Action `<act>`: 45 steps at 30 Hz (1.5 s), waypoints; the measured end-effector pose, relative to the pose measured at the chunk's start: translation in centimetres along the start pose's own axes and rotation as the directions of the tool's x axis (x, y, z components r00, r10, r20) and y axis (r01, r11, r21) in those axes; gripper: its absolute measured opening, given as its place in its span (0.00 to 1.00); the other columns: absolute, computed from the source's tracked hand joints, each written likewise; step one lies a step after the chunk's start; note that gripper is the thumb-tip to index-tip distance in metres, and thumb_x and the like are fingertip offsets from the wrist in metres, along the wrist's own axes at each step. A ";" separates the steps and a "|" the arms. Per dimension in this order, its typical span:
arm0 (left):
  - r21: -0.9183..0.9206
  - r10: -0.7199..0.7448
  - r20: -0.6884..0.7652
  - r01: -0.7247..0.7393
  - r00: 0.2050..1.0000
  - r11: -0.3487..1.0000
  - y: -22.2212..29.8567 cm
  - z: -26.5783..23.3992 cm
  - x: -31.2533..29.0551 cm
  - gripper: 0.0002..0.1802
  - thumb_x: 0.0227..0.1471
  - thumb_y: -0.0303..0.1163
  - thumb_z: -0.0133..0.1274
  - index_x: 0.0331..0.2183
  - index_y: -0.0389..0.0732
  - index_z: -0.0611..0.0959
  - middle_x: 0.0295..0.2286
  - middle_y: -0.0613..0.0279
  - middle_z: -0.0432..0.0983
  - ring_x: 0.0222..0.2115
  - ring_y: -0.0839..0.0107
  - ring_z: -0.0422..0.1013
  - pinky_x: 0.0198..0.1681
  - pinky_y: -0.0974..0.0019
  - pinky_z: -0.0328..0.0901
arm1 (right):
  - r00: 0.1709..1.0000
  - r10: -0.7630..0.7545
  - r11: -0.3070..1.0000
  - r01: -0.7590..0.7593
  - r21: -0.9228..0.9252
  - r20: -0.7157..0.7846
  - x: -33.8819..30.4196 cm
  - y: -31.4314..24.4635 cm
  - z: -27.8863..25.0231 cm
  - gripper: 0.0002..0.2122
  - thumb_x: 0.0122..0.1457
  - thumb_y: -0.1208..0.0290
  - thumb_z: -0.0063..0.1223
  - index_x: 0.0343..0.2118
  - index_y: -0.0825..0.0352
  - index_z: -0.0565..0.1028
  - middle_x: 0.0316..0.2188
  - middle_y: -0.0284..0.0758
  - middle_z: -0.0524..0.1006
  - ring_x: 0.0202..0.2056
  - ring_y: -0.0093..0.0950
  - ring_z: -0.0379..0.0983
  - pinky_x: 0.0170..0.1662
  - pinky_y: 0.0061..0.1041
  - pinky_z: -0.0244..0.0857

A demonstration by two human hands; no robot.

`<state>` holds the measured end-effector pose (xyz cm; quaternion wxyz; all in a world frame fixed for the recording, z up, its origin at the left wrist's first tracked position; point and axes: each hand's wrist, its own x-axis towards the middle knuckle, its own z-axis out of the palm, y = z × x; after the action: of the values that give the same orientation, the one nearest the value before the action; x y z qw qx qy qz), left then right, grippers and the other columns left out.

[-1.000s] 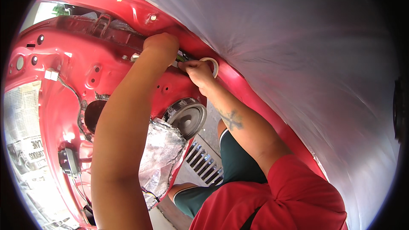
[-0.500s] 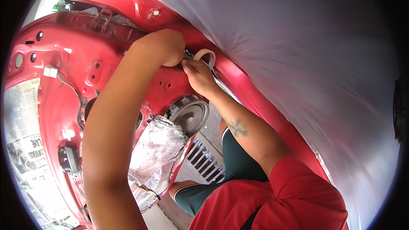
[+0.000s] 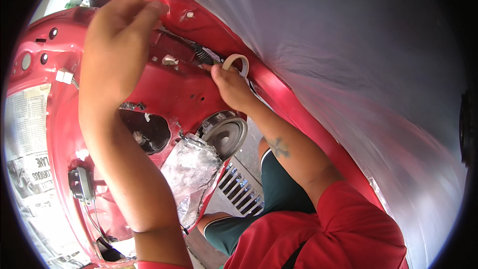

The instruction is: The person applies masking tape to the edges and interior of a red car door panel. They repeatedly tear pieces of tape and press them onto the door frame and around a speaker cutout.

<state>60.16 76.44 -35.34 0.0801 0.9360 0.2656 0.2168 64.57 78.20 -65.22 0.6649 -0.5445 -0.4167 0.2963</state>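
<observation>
My right hand (image 3: pixel 229 84) is closed at the upper edge of a red car door panel (image 3: pixel 179 87). A roll of masking tape (image 3: pixel 236 60), pale and ring-shaped, sits in its grip, standing up behind the knuckles. Just beyond the thumb, a dark ribbed part (image 3: pixel 202 55) shows in the slot along the panel edge. My left hand (image 3: pixel 117 40) is raised over the upper left of the panel, fingers apart, with nothing visible in it. The undersides of its fingers are partly hidden.
A round speaker (image 3: pixel 225 137) sits in the panel above crinkled clear plastic sheeting (image 3: pixel 189 167). Left are a white connector (image 3: pixel 64 75), newspaper (image 3: pixel 29 134) and a dark latch (image 3: pixel 81 184). Grey sheeting (image 3: pixel 348 60) hangs along the right; a floor grate (image 3: pixel 242 189) lies below.
My left hand has left the spot beside my right hand and moved left and up, its fingers opening. My right hand stays nearly in place with the tape roll.
</observation>
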 end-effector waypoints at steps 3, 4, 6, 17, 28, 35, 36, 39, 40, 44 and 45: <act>-0.173 -0.056 -0.340 -0.004 0.939 0.985 1.2 0.1 -2.6 0.17 0.64 0.34 0.52 0.50 0.38 0.85 0.35 0.59 0.84 0.35 0.74 0.78 0.38 0.73 0.67 | 0.989 -0.057 0.982 0.080 0.172 -0.135 0.1 0.7 -0.9 0.28 0.75 0.48 0.33 0.52 0.67 0.79 0.34 0.36 0.78 0.41 0.28 0.74 0.48 0.29 0.64; -0.213 -0.118 -0.437 0.025 0.892 0.977 2.1 0.1 -3.8 0.17 0.65 0.34 0.52 0.50 0.38 0.85 0.36 0.59 0.83 0.35 0.73 0.78 0.38 0.72 0.67 | 0.960 -0.099 0.976 0.145 0.163 -0.261 -0.9 0.1 -0.7 0.24 0.75 0.52 0.37 0.50 0.67 0.80 0.32 0.32 0.77 0.37 0.24 0.73 0.45 0.27 0.65; -0.298 -0.110 -0.574 -0.081 0.811 0.951 2.0 2.0 -6.7 0.17 0.64 0.34 0.54 0.49 0.34 0.84 0.32 0.58 0.83 0.29 0.74 0.78 0.33 0.73 0.65 | 0.930 -0.035 0.961 0.131 0.242 -0.365 -3.7 -0.9 -1.2 0.13 0.68 0.68 0.52 0.50 0.68 0.75 0.36 0.40 0.80 0.37 0.30 0.75 0.43 0.31 0.69; -0.292 -0.151 -0.160 0.099 0.976 0.951 -3.4 11.0 -15.7 0.16 0.46 0.21 0.67 0.41 0.36 0.85 0.41 0.53 0.77 0.41 0.63 0.75 0.44 0.65 0.70 | 0.962 -0.273 0.894 0.248 0.373 0.015 -10.3 -3.6 -4.9 0.49 0.53 0.92 0.40 0.74 0.60 0.28 0.54 0.46 0.72 0.44 0.28 0.72 0.49 0.27 0.66; -0.211 0.113 -0.060 -0.123 0.992 0.970 -5.7 10.8 -16.7 0.25 0.39 0.24 0.70 0.43 0.39 0.82 0.44 0.55 0.77 0.45 0.52 0.73 0.50 0.54 0.69 | 0.923 -0.233 0.969 0.247 -0.008 0.307 -12.5 -6.7 -6.3 0.49 0.54 0.91 0.43 0.73 0.64 0.27 0.63 0.66 0.62 0.67 0.56 0.58 0.66 0.41 0.57; -0.307 0.082 0.017 -0.073 0.996 0.949 -6.6 11.6 -17.9 0.21 0.40 0.23 0.67 0.40 0.39 0.80 0.41 0.55 0.76 0.45 0.52 0.73 0.50 0.53 0.68 | 0.929 -0.129 0.991 0.132 0.014 0.346 -14.0 -6.1 -6.2 0.49 0.52 0.91 0.42 0.74 0.64 0.29 0.66 0.65 0.57 0.69 0.56 0.54 0.66 0.39 0.57; -0.341 0.056 0.019 -0.046 0.998 0.939 -6.4 12.0 -18.0 0.21 0.40 0.23 0.69 0.38 0.38 0.80 0.40 0.55 0.76 0.44 0.51 0.73 0.49 0.53 0.68 | 0.933 -0.116 0.991 0.130 -0.016 0.340 -14.3 -5.7 -6.3 0.49 0.52 0.91 0.42 0.74 0.63 0.29 0.66 0.64 0.58 0.69 0.55 0.55 0.65 0.38 0.58; -0.354 0.044 -0.001 -0.041 0.999 0.934 -5.9 12.7 -18.5 0.20 0.39 0.23 0.70 0.36 0.38 0.78 0.39 0.54 0.76 0.44 0.51 0.73 0.48 0.54 0.68 | 0.936 -0.088 0.996 0.094 -0.002 0.341 -14.9 -5.6 -6.5 0.49 0.52 0.92 0.41 0.74 0.63 0.28 0.65 0.62 0.61 0.63 0.50 0.65 0.61 0.33 0.63; -0.343 0.051 -0.013 -0.053 0.999 0.938 -5.9 12.9 -18.7 0.20 0.39 0.23 0.70 0.36 0.37 0.78 0.39 0.54 0.76 0.43 0.50 0.73 0.48 0.54 0.68 | 0.934 -0.075 0.997 0.074 0.014 0.349 -15.1 -5.7 -6.6 0.49 0.53 0.93 0.40 0.74 0.62 0.28 0.64 0.61 0.63 0.60 0.47 0.69 0.59 0.32 0.65; -0.397 0.055 0.014 -0.045 0.998 0.917 -6.4 13.1 -19.1 0.14 0.43 0.23 0.67 0.35 0.36 0.82 0.38 0.52 0.80 0.41 0.52 0.77 0.44 0.56 0.72 | 0.916 -0.038 0.999 0.025 0.040 0.400 -15.6 -6.3 -7.7 0.48 0.54 0.93 0.38 0.73 0.62 0.26 0.57 0.54 0.70 0.43 0.35 0.78 0.50 0.29 0.70; -0.385 0.079 -0.003 -0.075 0.997 0.920 -6.4 13.1 -19.0 0.12 0.45 0.22 0.66 0.35 0.36 0.83 0.38 0.52 0.81 0.40 0.53 0.78 0.44 0.57 0.72 | 0.906 -0.045 0.999 0.039 0.024 0.422 -15.7 -6.6 -8.1 0.48 0.54 0.93 0.38 0.73 0.62 0.26 0.55 0.52 0.72 0.39 0.33 0.78 0.48 0.29 0.70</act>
<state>48.57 71.30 -55.66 0.2555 0.9130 0.1803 0.2619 63.77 59.55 -62.96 0.5694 -0.4536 -0.5599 0.3958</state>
